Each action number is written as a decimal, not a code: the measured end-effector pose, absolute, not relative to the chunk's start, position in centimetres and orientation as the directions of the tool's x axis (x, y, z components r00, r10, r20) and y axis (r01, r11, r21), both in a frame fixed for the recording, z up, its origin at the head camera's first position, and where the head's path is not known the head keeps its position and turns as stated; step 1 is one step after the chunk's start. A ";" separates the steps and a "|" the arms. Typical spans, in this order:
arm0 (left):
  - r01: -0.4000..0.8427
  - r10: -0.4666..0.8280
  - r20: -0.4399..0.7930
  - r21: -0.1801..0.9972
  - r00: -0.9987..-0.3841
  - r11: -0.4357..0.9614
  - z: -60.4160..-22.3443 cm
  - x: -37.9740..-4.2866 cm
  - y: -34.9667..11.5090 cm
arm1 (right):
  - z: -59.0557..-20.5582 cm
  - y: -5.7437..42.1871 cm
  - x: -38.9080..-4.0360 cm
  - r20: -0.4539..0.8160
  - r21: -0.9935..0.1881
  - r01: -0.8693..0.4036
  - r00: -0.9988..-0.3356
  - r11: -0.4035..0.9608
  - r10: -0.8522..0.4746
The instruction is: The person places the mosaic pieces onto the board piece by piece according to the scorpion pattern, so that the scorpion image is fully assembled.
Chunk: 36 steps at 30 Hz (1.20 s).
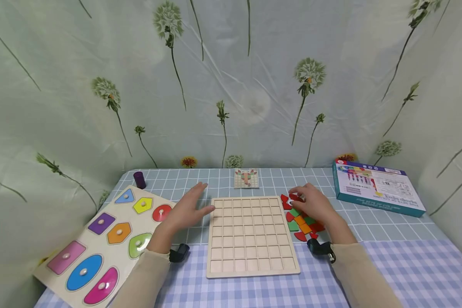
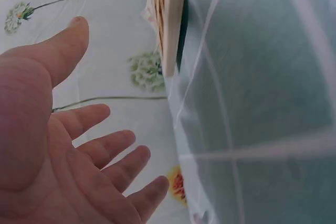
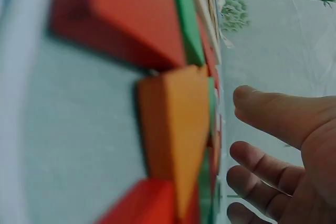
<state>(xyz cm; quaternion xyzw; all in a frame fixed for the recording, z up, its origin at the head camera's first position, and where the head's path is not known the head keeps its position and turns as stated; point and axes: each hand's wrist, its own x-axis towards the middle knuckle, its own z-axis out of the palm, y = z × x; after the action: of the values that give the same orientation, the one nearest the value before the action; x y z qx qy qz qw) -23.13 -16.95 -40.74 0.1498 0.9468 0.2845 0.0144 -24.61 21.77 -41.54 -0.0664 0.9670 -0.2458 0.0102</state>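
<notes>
Your left sleeve (image 1: 144, 278) and right sleeve (image 1: 365, 273) come in closest at the bottom edge. Your left hand (image 1: 185, 210) is spread wide, thumb well out from the fingers, holding nothing, raised just beside the left edge of the wooden grid board (image 1: 253, 276). Your right hand (image 1: 313, 203) is above the coloured pieces (image 1: 305, 229), red, green and orange, lying just right of the board; its fingers bend loosely, with a gap to the thumb. You can't tell whether its fingertips touch a piece.
</notes>
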 end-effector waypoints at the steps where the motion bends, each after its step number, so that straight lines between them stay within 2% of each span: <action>1: 0.277 0.302 0.053 0.568 -0.952 0.775 -40.9 -23.2 -16.8 | -41.6 21.7 -24.6 0.001 -0.481 -0.124 -0.990 0.868 -0.141; 8: 0.350 0.438 0.021 0.636 -0.899 0.688 -42.2 -23.5 -16.6 | -41.9 21.4 -24.7 -0.023 -0.485 -0.113 -0.990 0.867 -0.142; 13: 0.358 0.501 -0.031 0.662 -0.865 0.658 -42.7 -23.4 -16.6 | -42.0 21.3 -24.9 -0.017 -0.482 -0.102 -0.992 0.870 -0.125; 20: 0.340 0.521 -0.110 0.641 -0.846 0.688 -43.3 -23.5 -16.8 | -42.3 21.4 -24.9 -0.008 -0.473 -0.097 -0.993 0.875 -0.114; 26: 0.353 0.550 -0.118 0.652 -0.827 0.671 -43.2 -23.5 -17.4 | -42.5 21.4 -25.0 -0.006 -0.481 -0.097 -0.993 0.871 -0.114; 36: 0.327 0.533 -0.155 0.639 -0.832 0.696 -43.1 -23.5 -17.3 | -42.4 21.5 -25.1 0.011 -0.501 -0.101 -0.994 0.859 -0.110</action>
<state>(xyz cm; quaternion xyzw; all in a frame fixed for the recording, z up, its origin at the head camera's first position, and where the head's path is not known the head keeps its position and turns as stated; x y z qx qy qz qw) -23.49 -17.30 -43.09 0.2373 0.9057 0.3092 0.1666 -25.11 21.54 -42.44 -0.0548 0.9641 -0.2595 0.0091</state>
